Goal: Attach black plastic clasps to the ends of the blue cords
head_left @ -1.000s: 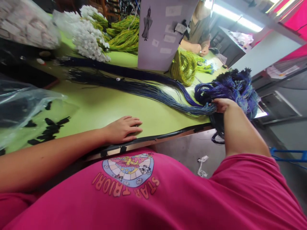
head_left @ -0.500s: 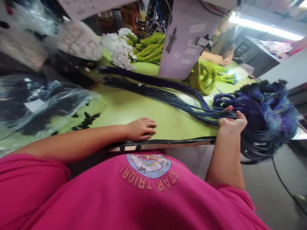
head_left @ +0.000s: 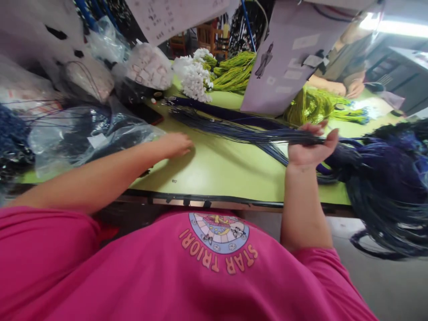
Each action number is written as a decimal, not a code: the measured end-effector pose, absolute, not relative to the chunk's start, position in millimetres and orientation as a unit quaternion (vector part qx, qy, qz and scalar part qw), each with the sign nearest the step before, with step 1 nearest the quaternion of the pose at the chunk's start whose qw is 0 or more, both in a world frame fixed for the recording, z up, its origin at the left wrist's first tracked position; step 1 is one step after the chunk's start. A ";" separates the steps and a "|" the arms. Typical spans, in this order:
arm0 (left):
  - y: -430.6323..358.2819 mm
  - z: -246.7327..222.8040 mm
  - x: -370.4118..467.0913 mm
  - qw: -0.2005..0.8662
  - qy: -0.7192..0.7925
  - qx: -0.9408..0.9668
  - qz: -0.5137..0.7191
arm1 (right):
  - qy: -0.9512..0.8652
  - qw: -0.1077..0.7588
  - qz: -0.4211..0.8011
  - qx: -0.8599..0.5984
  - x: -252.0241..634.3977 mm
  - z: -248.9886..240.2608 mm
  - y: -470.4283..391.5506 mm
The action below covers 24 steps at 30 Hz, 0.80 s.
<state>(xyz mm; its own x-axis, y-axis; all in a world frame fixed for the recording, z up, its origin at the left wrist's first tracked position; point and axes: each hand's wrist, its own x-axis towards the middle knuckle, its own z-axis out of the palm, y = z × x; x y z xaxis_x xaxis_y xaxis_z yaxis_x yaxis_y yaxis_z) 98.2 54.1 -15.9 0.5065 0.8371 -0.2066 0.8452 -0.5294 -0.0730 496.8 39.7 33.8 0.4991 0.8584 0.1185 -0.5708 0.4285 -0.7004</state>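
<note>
My right hand [head_left: 309, 149] is palm up near the right side of the table, its fingers curled under a bundle of thin dark blue wires [head_left: 230, 131]. The bundle stretches left across the table, and its loose ends lie near the plastic bags. A second dark bundle [head_left: 214, 107] lies just behind it. To the right of my hand, the wires run into a large coiled heap [head_left: 384, 178] that hangs over the table edge. My left hand [head_left: 179, 145] hovers or rests over the left of the table, smeared by motion, beside a clear plastic bag [head_left: 127, 138].
White connectors on wires [head_left: 195, 78] and yellow-green wires [head_left: 236, 71] lie at the back. An upright pale panel [head_left: 267, 76] stands behind the bundles. Beyond it, a co-worker's hands [head_left: 354, 87] are near coiled yellow-green wires [head_left: 307, 107]. Filled bags [head_left: 150, 67] crowd the left.
My left hand has moved left from the table's front edge toward the plastic bag and the small black pieces. My right hand has raised the wire bundle. The view has shifted left.
</note>
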 end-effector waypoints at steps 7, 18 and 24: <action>79.1 -10.4 49.7 0.019 0.584 0.790 -0.182 | -0.338 0.632 0.610 -0.338 435.4 29.4 50.9; 62.6 72.7 156.7 -0.073 0.480 0.849 0.210 | -0.118 0.743 0.640 -0.158 429.3 71.9 54.5; 88.4 50.8 230.1 -0.038 0.429 0.890 0.150 | -0.060 0.751 0.637 -0.163 436.5 92.1 -1.2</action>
<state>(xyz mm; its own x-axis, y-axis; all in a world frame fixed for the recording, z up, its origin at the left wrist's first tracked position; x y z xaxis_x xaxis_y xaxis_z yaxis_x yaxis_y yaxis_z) 230.1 88.4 50.8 0.5869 0.7522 0.2996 0.7749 -0.6291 0.0613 436.5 -1.2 92.1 0.1802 0.9767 -0.1168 -0.9373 0.1345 -0.3217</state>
